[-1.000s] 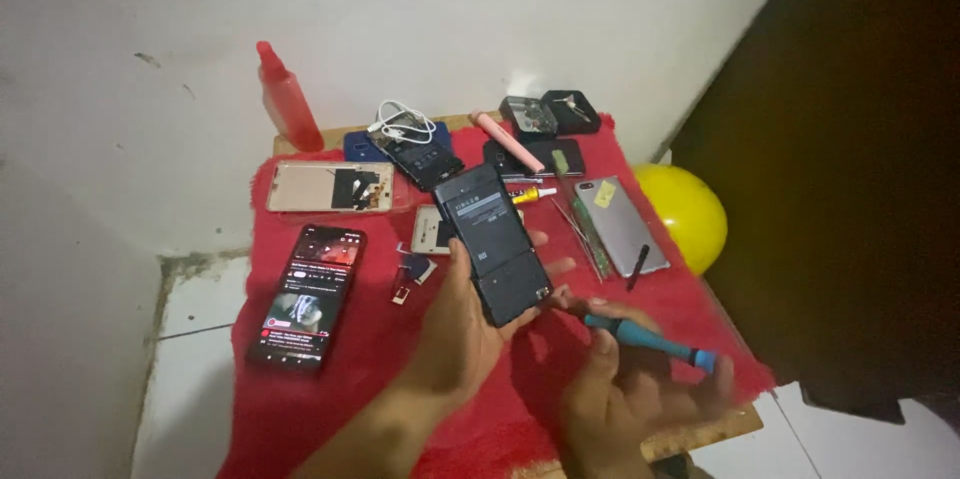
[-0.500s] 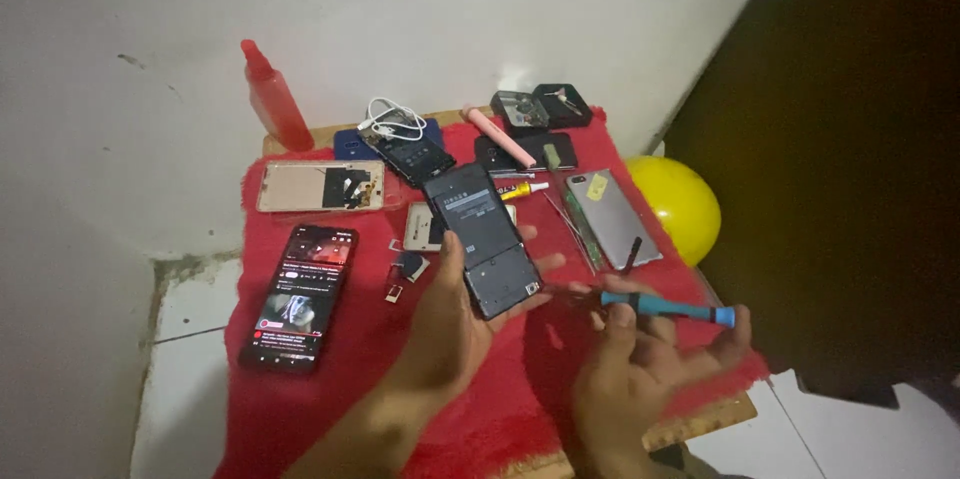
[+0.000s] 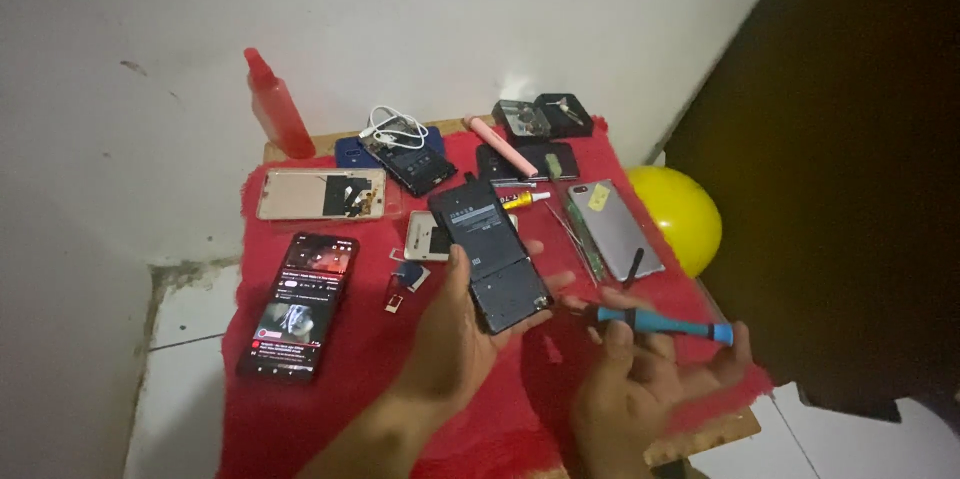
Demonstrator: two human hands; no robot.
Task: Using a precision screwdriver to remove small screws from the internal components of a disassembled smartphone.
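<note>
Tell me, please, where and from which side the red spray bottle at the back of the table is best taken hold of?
Grip the red bottle around its wider lower body, coming from the front right. It stands upright at the back left corner against the wall, which blocks the far side, and its top narrows to a nozzle that would probably slip in the fingers.

A rough white plastered wall [image 3: 480,19] fills the far side, marked with a few dark scuffs and stains. To the right a dark doorway [image 3: 850,159] opens into unlit space. A small low wooden table [image 3: 700,437] stands against the wall, covered by a red cloth [image 3: 330,419]. The floor is of white tiles [image 3: 185,379] with dark, dirty grout along the foot of the wall on the left. The light is dim and bluish.
</note>
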